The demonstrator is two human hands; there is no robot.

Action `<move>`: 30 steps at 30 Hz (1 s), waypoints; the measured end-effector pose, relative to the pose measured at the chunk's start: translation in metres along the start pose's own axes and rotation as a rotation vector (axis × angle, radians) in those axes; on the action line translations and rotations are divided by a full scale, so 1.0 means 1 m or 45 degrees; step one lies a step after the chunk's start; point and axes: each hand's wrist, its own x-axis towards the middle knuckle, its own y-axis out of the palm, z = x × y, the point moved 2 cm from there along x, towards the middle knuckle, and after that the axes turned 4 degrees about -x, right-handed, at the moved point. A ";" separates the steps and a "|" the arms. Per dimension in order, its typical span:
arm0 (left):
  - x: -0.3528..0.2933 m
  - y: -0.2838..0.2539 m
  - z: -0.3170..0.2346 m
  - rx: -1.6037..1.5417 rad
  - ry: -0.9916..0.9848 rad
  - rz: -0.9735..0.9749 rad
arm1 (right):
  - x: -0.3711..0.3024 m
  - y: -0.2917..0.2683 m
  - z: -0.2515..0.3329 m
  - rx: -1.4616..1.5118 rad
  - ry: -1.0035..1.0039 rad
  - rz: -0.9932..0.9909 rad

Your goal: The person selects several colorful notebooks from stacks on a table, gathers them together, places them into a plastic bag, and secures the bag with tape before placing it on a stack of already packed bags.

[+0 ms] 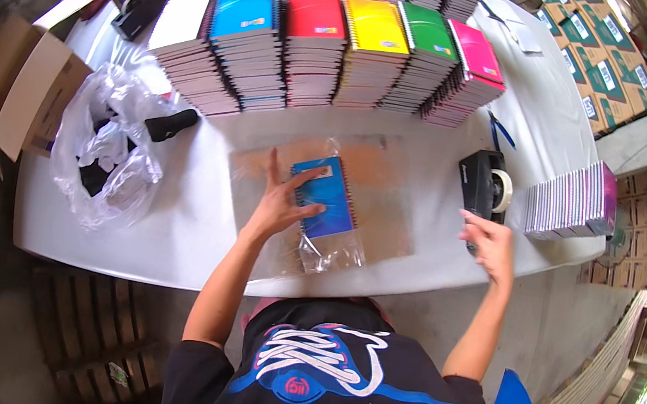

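Note:
A blue spiral notebook [327,202] in a clear plastic sleeve [332,258] lies on a clear sheet [395,225] near the table's front edge. My left hand [281,206] rests on its cover with fingers spread, pressing from above. Over to the right, my right hand [490,248] is beside the near end of a black tape dispenser [475,183] with a roll of tape in it. Its fingers are curled and drawn together; whatever may be between them is too small to make out.
Tall notebook stacks [311,58] in several colours line the back. At left are a crumpled plastic bag [108,161] and an open cardboard box [43,93]. At right, a purple-covered notebook stack [574,202] stands near the edge, with blue-handled pliers [501,131] farther back.

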 end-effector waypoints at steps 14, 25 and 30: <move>0.001 0.009 0.026 -0.049 0.051 -0.082 | 0.077 0.209 0.142 -1.090 -0.414 0.436; -0.029 0.025 0.006 -0.882 0.095 -0.393 | 0.048 0.208 0.065 0.348 -0.395 0.551; -0.071 0.022 -0.016 -0.545 0.358 -0.529 | 0.011 0.206 0.046 0.440 -0.814 0.484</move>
